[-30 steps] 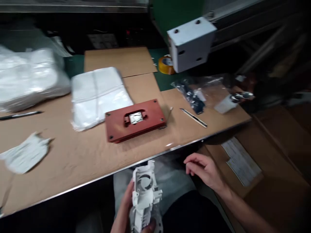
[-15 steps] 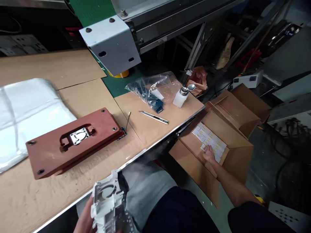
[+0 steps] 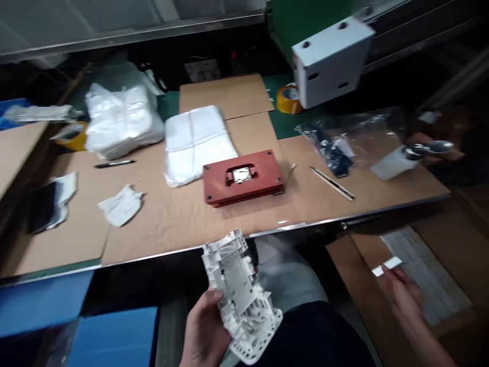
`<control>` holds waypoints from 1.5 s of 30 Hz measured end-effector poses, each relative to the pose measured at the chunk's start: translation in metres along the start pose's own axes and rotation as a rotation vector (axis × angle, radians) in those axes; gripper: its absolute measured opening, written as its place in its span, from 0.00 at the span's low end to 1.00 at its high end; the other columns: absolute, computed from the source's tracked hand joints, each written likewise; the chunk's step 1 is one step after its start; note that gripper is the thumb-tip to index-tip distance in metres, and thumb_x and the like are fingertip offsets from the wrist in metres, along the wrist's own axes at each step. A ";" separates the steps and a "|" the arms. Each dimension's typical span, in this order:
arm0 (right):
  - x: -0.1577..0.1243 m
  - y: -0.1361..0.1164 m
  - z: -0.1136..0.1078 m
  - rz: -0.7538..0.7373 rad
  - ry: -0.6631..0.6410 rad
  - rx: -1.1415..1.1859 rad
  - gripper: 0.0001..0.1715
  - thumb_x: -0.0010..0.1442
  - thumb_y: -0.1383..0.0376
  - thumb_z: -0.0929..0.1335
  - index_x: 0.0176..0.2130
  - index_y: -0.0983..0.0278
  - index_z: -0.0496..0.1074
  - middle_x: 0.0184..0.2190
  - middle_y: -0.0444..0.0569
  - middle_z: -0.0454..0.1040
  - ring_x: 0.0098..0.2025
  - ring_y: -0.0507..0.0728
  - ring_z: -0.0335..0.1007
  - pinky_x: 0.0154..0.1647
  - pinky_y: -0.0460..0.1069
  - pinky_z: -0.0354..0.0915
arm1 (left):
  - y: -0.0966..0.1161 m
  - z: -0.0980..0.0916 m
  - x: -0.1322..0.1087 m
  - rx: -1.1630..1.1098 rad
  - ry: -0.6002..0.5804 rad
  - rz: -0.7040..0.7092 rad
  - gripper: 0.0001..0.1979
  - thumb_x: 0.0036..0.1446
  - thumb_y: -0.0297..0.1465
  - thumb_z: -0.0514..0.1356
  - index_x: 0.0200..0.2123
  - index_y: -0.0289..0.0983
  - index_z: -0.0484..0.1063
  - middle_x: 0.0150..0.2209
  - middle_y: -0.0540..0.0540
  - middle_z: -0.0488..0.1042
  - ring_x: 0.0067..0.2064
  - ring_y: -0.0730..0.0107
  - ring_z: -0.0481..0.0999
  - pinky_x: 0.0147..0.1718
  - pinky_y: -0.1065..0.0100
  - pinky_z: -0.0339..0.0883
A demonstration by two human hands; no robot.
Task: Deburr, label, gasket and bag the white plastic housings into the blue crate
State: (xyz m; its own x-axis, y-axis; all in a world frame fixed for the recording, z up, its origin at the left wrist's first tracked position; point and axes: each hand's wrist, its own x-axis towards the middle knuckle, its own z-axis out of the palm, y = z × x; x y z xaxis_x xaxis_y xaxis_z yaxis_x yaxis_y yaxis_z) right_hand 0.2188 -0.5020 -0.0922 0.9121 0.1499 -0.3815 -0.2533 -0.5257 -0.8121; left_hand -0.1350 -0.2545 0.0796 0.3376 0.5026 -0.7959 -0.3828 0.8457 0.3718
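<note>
Left hand (image 3: 200, 331) grips the white housing (image 3: 239, 290) one-handed, right hand (image 3: 403, 299) pinches a label (image 3: 386, 266); a slack grip may drop the housing.

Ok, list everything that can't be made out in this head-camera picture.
Head view throughout:
Right hand: motion-blurred; whether it pinches the white strip at its fingertips is unclear.
Printed sheet in the cardboard box: blurred, text unreadable.
Left hand: cut off by the bottom edge, partly behind the white plastic part it grips.
Bottle and plastic bag: smeared, contents indistinct.
</note>
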 end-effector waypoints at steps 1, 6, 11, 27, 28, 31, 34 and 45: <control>-0.019 -0.009 0.008 0.017 0.018 -0.002 0.31 0.60 0.49 0.71 0.55 0.64 0.69 0.54 0.58 0.72 0.53 0.66 0.71 0.47 0.61 0.73 | 0.001 -0.004 0.003 -0.013 -0.013 0.016 0.35 0.47 0.26 0.63 0.62 0.37 0.68 0.38 0.42 0.84 0.43 0.46 0.83 0.47 0.52 0.75; -0.140 -0.092 0.072 -0.205 -0.540 -0.069 0.35 0.53 0.49 0.75 0.56 0.60 0.71 0.52 0.53 0.76 0.52 0.65 0.73 0.51 0.55 0.72 | -0.008 -0.018 0.010 0.070 -0.065 0.128 0.35 0.47 0.26 0.63 0.61 0.36 0.67 0.41 0.42 0.82 0.44 0.50 0.81 0.45 0.58 0.73; -0.223 -0.151 0.148 -0.635 -0.781 -0.316 0.24 0.57 0.51 0.73 0.49 0.59 0.73 0.44 0.51 0.75 0.44 0.60 0.72 0.45 0.52 0.72 | -0.021 -0.025 -0.001 0.104 -0.112 0.178 0.30 0.48 0.27 0.62 0.57 0.38 0.71 0.43 0.44 0.81 0.48 0.53 0.78 0.43 0.64 0.70; -0.227 -0.144 0.172 -0.422 -0.971 -0.124 0.22 0.61 0.59 0.73 0.55 0.55 0.73 0.52 0.49 0.74 0.53 0.59 0.70 0.57 0.54 0.68 | -0.017 -0.058 0.005 -0.222 -0.272 0.026 0.38 0.48 0.26 0.60 0.65 0.37 0.62 0.48 0.40 0.79 0.51 0.47 0.77 0.53 0.52 0.68; -0.223 -0.144 0.174 -0.308 -1.034 -0.080 0.26 0.59 0.59 0.74 0.56 0.56 0.72 0.53 0.50 0.74 0.54 0.60 0.70 0.57 0.54 0.68 | -0.017 -0.059 0.005 -0.253 -0.302 -0.002 0.37 0.47 0.27 0.60 0.64 0.36 0.63 0.49 0.39 0.79 0.51 0.46 0.77 0.53 0.51 0.68; -0.213 -0.149 0.177 0.091 -1.364 -0.012 0.32 0.57 0.57 0.76 0.58 0.61 0.71 0.54 0.55 0.75 0.55 0.64 0.72 0.56 0.58 0.70 | -0.018 -0.063 0.007 -0.298 -0.419 -0.104 0.35 0.47 0.31 0.59 0.62 0.32 0.66 0.51 0.36 0.78 0.52 0.42 0.76 0.53 0.47 0.67; -0.210 -0.149 0.173 0.225 -1.514 -0.014 0.28 0.58 0.57 0.75 0.55 0.64 0.73 0.51 0.56 0.78 0.53 0.65 0.74 0.55 0.58 0.71 | -0.021 -0.067 0.005 -0.247 -0.426 -0.132 0.34 0.49 0.33 0.58 0.61 0.32 0.66 0.53 0.35 0.76 0.54 0.41 0.75 0.54 0.47 0.66; -0.239 -0.111 0.127 0.085 -1.354 -0.297 0.30 0.64 0.63 0.70 0.63 0.56 0.63 0.62 0.51 0.69 0.61 0.62 0.69 0.64 0.58 0.66 | -0.065 -0.077 -0.026 0.566 0.007 0.221 0.51 0.48 0.30 0.73 0.70 0.45 0.50 0.60 0.41 0.71 0.61 0.49 0.70 0.57 0.60 0.64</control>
State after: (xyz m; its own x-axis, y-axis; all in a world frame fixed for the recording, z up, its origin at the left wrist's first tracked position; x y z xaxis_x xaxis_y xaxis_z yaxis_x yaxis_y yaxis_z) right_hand -0.0125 -0.3729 0.0330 -0.1649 0.7051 -0.6896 -0.0591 -0.7050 -0.7067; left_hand -0.1850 -0.3362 0.0392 0.2958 0.6779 -0.6730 0.0739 0.6862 0.7237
